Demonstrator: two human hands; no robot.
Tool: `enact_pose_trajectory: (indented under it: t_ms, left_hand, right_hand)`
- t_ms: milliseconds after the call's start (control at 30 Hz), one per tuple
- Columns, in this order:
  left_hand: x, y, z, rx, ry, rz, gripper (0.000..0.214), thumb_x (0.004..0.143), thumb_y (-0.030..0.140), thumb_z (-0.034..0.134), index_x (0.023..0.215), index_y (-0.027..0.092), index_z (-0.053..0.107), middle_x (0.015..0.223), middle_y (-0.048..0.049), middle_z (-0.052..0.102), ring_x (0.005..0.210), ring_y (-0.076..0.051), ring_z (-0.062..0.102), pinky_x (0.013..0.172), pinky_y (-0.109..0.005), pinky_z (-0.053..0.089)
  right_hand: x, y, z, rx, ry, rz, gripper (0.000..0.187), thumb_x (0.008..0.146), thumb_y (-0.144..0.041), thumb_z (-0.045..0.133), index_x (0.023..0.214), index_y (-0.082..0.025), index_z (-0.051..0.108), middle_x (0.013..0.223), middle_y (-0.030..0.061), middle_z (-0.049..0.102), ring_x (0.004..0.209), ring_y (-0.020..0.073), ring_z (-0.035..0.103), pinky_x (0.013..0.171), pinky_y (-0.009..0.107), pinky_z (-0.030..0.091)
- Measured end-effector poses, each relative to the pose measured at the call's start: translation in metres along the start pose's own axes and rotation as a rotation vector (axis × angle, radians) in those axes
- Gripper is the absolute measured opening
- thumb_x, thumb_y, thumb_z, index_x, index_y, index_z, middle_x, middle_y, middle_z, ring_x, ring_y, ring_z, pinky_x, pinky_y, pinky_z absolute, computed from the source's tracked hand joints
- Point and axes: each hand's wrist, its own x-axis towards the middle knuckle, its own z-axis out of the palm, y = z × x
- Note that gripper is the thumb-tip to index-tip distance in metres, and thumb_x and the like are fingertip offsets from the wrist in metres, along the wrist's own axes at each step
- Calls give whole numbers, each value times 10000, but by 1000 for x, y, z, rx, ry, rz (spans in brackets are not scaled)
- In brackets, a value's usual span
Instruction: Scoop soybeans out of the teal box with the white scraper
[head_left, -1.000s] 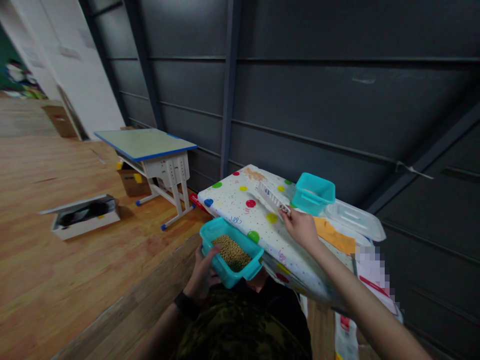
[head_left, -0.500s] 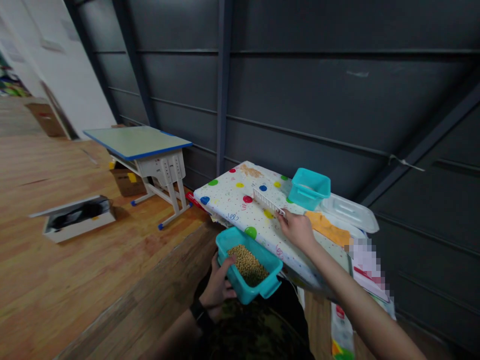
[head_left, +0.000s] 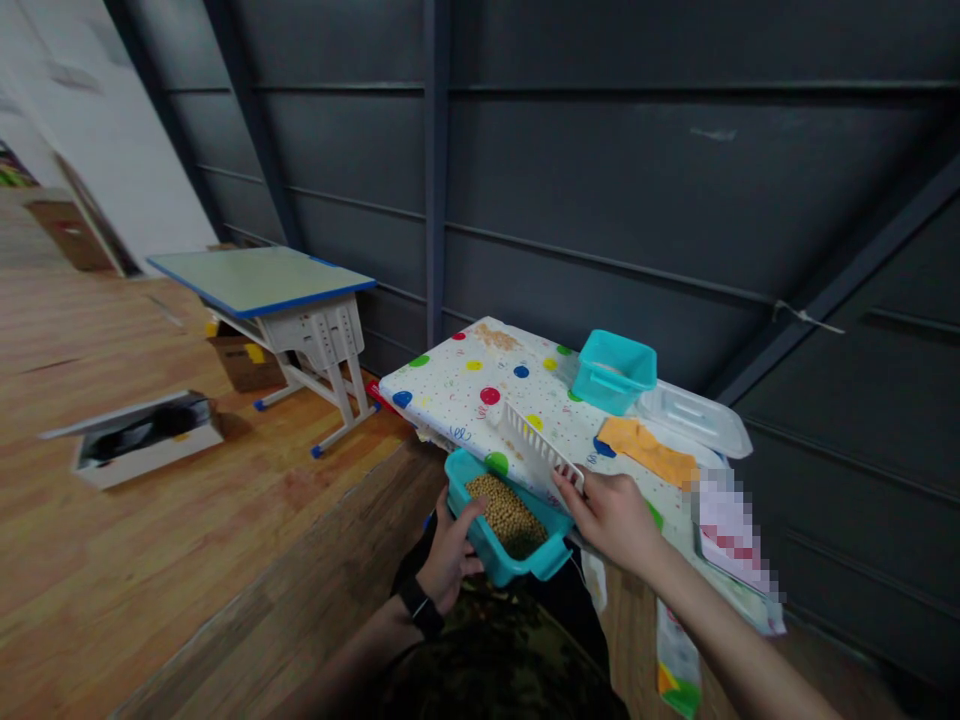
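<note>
My left hand (head_left: 452,548) grips the near-left side of a teal plastic box (head_left: 553,560), thumb over the rim. Pale yellow soybeans (head_left: 506,510) fill part of the box, which is held against the table's front edge. My right hand (head_left: 619,515) is closed on one end of a white slotted plastic strip (head_left: 534,440). The strip slants across the table edge, just above the box's far rim. Below its lower edge a few small pale bits show on the spotted tablecloth (head_left: 442,400).
A second teal box (head_left: 615,375) stands at the back, beside a clear lid (head_left: 697,418) and an orange cloth (head_left: 649,452). Light brown grains (head_left: 496,338) lie at the far left corner. Left of the table are a desk (head_left: 262,278) and a white carton (head_left: 150,445).
My right hand has drawn the slotted strip toward me, from mid-table to the front edge by the box. My left hand has brought the box slightly up, closer to the table.
</note>
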Motion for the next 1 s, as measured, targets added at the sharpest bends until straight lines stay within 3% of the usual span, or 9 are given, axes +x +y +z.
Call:
enact_pose_trajectory:
  t_ms: [100, 200, 333, 467, 633, 767, 867, 1000]
  left_hand:
    - [2, 1, -6, 1, 11, 22, 945, 979, 544, 824, 1747, 385, 296, 1358, -154, 792, 937, -279, 862, 688, -357, 681]
    - [4, 6, -10, 7, 28, 47, 863, 1009, 523, 793, 1722, 379, 329, 1382, -156, 783, 958, -270, 861, 716, -365, 693]
    - [4, 17, -10, -8, 71, 34, 820, 1026, 497, 775, 1705, 376, 331, 1312, -147, 807, 947, -281, 865, 773, -421, 715]
    - [3, 21, -9, -11, 93, 11, 854, 1011, 512, 796, 1705, 375, 317, 1296, -156, 815, 902, -292, 866, 763, -443, 711]
    - [-1, 18, -9, 18, 96, -5, 772, 1050, 504, 730, 1694, 350, 333, 1310, -158, 810, 822, -265, 850, 617, -348, 654]
    - [-4, 15, -9, -15, 57, -14, 778, 1060, 496, 734, 1709, 370, 323, 1283, -131, 814, 893, -256, 860, 708, -373, 698]
    - [-5, 14, -9, -29, 61, -33, 839, 1008, 507, 801, 1697, 380, 340, 1241, -122, 824, 900, -271, 861, 740, -408, 712]
    - [-5, 15, -11, -5, 74, -58, 851, 975, 553, 819, 1672, 361, 371, 1229, -149, 829, 847, -294, 855, 684, -412, 690]
  right_hand:
    - [-16, -11, -10, 37, 50, -29, 549, 1228, -424, 404, 826, -250, 735, 570, 31, 682, 497, 190, 668, 560, 319, 396]
    - [-17, -6, -17, 59, 94, -1, 663, 1242, -533, 392, 718, -251, 685, 524, 28, 640, 433, 170, 594, 534, 318, 370]
    - [10, 21, -13, -16, 132, 162, 770, 1212, -676, 330, 661, -257, 667, 516, 66, 641, 452, 203, 608, 528, 322, 348]
    - [32, 39, 5, -171, 109, 243, 752, 1199, -615, 293, 754, -221, 754, 586, 126, 716, 514, 240, 666, 559, 327, 337]
    - [0, 15, 18, -187, 117, 101, 659, 1220, -475, 323, 896, -185, 818, 633, 110, 759, 508, 217, 679, 564, 328, 334]
    - [-12, 8, 13, -88, 147, 74, 634, 1219, -515, 385, 843, -208, 793, 593, 83, 721, 487, 203, 651, 562, 318, 364]
    - [17, 31, 9, -108, 146, 185, 637, 1196, -553, 399, 824, -215, 789, 602, 104, 717, 534, 236, 677, 573, 322, 366]
    - [77, 66, 15, -256, -4, 388, 505, 1159, -455, 491, 908, -167, 822, 836, 199, 834, 731, 316, 766, 638, 349, 382]
